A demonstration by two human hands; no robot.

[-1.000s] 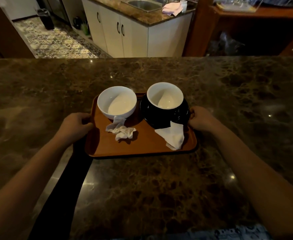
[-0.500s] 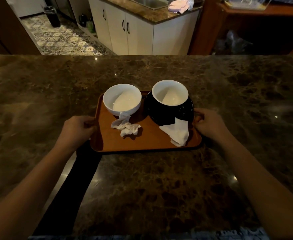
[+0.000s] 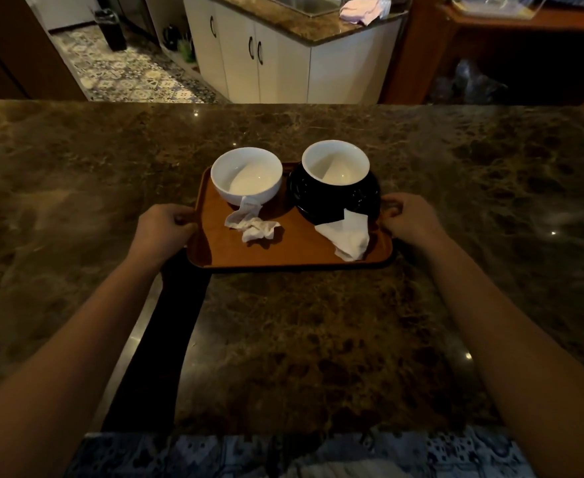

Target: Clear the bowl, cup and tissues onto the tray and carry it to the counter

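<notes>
A brown tray rests on the dark marble counter. On it stand a white bowl at the back left and a white cup on a black saucer at the back right. A crumpled tissue lies in front of the bowl. A folded tissue lies by the saucer. My left hand grips the tray's left edge. My right hand grips its right edge.
Beyond the counter's far edge are white cabinets with a sink and a pink cloth, a patterned tile floor and a wooden shelf unit at the right. The counter's near edge is just below my arms.
The tray with its load has moved further from me across the counter, both hands still on its edges. The view has tilted so the near counter edge shows.
</notes>
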